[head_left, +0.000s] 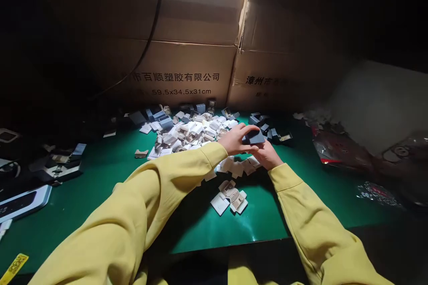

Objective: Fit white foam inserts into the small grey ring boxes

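My left hand (236, 138) and my right hand (266, 154) meet over the green mat (100, 173), both in yellow sleeves. Together they grip a small dark grey box (254, 137): the left hand's fingers curl over its top and left side, the right hand supports it from below. Just under the hands lie several flat white card pieces (238, 167). A bigger heap of white and tan card pieces (190, 133) lies left of and behind the hands.
Two large cardboard cartons (187, 53) stand along the back. More dark grey boxes (267, 126) sit behind the hands. A few card pieces (230, 198) lie nearer me. Plastic bags (337, 149) lie at right, dark trays and a white device (23, 202) at left.
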{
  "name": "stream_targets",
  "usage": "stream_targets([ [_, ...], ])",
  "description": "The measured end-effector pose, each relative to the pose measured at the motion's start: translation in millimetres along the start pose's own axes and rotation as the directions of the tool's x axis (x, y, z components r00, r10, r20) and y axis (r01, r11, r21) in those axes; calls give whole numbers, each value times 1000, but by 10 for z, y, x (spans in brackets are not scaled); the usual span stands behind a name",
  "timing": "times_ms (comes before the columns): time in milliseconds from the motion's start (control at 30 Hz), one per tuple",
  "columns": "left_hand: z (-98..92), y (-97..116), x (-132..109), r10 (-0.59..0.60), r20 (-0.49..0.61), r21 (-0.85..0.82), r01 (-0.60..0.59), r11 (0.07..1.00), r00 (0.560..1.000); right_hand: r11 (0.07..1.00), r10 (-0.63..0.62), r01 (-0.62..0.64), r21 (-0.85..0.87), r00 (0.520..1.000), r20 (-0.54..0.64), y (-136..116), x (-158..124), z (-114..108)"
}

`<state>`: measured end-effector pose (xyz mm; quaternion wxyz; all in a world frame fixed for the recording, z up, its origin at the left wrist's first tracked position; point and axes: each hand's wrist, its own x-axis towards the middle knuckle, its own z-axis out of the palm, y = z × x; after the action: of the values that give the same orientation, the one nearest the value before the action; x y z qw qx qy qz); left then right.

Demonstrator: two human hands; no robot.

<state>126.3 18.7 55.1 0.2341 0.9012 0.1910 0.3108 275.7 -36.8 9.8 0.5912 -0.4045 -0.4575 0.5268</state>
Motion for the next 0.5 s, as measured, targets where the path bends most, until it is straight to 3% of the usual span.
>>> stream_targets([
  [100,173,7,241,2,15,-31,-2,1000,1000,995,6,3,101,996,-86,16,11,-155],
  [233,326,85,398,-21,-38,-24,20,1000,999,977,-44,71,203,990,-134,-5,42,-199],
  [400,369,144,330,73,-82,111,-64,992,994,972,-123,149,183,982,-143,-23,22,-145],
  [500,303,78,245,233,-52,271,-211,939,971,969,-207,225,101,965,-164,14,-8,-79],
])
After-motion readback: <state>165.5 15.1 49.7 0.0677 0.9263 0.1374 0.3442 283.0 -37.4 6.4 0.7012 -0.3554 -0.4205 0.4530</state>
